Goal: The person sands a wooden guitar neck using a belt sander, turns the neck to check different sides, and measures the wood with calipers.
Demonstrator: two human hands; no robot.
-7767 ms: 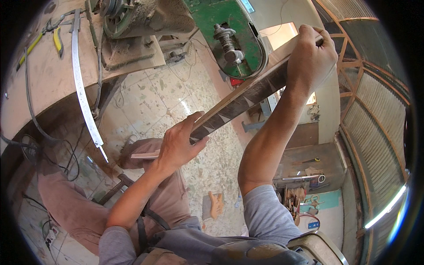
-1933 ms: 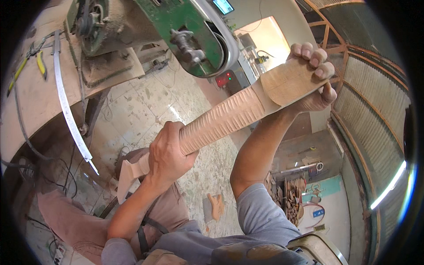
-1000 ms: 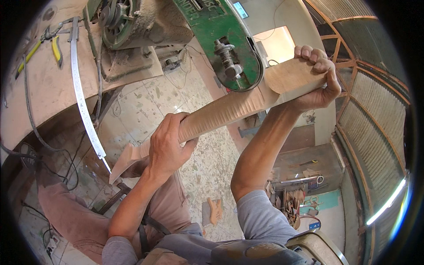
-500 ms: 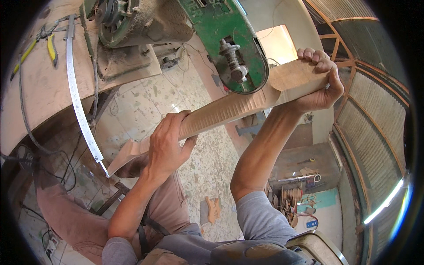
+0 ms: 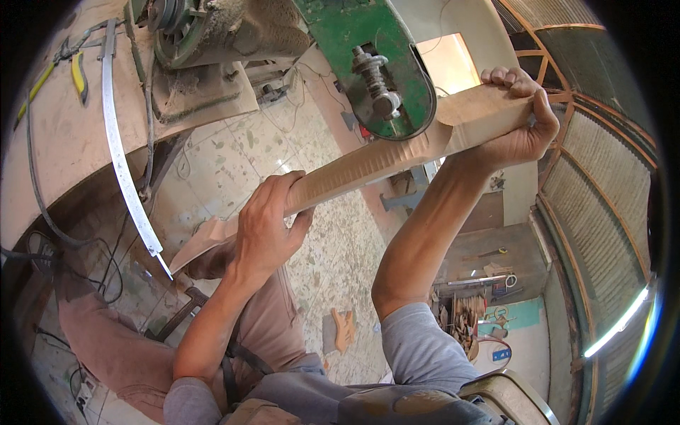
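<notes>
A long piece of pale wood, shaped like a guitar neck (image 5: pixel 361 173), slants across the view from lower left to upper right. Rows of carved ridges run along its middle; a thick block forms its right end. My left hand (image 5: pixel 265 223) is wrapped round the shaft near the slim, angled left end. Up at the far right, my right hand (image 5: pixel 528 110) grips the end of the block, fingers over the top and thumb at the side. The wood lies right at the rounded end of a green belt sander (image 5: pixel 393 78); the exact contact is hidden beneath it.
A workbench (image 5: pixel 64 170) at the left carries a dusty motor (image 5: pixel 234 32), yellow-handled pliers (image 5: pixel 79 76) and a long metal ruler-like strip (image 5: pixel 120 142) jutting over its edge. Cables hang there. A wooden offcut (image 5: pixel 343 329) lies on the floor. Tools lie at the lower right.
The right end of the guitar neck and my right hand have shifted slightly up and right. My left hand has moved a little left and up, with its hold kept.
</notes>
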